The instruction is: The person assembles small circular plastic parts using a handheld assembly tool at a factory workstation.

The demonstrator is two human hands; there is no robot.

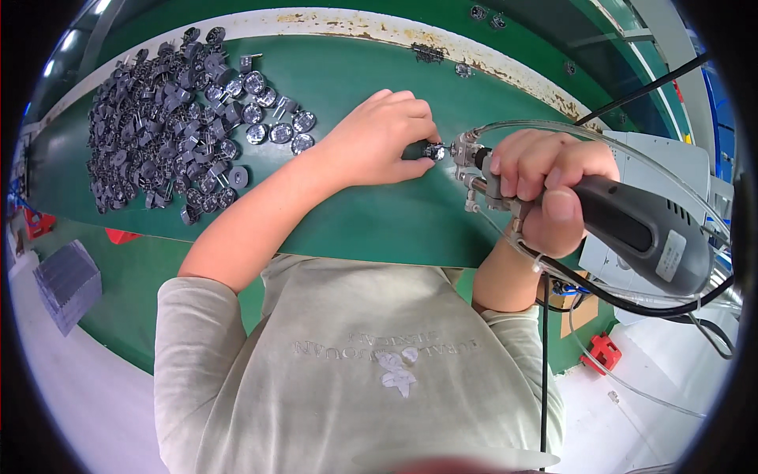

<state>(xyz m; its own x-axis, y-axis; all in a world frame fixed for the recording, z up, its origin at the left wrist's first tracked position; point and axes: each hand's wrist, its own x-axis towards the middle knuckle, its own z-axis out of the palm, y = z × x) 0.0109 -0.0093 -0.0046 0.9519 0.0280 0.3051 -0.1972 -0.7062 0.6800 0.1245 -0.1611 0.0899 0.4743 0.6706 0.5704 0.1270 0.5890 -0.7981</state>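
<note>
Right hand (553, 178) grips one tool (632, 217): points left, long axis sloping near-right. Left hand (387, 138) pinches one part (435, 151), shiny end right. Heap (162, 126) left, uncountable.

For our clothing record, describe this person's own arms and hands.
Both the left hand and right hand are gloveless, with no rings visible. The left sleeve and right sleeve are short, soft-looking and pale grey-green. The left wrist shows no watch.

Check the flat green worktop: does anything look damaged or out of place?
Yes. The white raised rim along its far edge looks worn, with brown rust-like patches. Also, a few small round dark parts lie beyond that rim, away from the big heap of similar parts at left.
</note>
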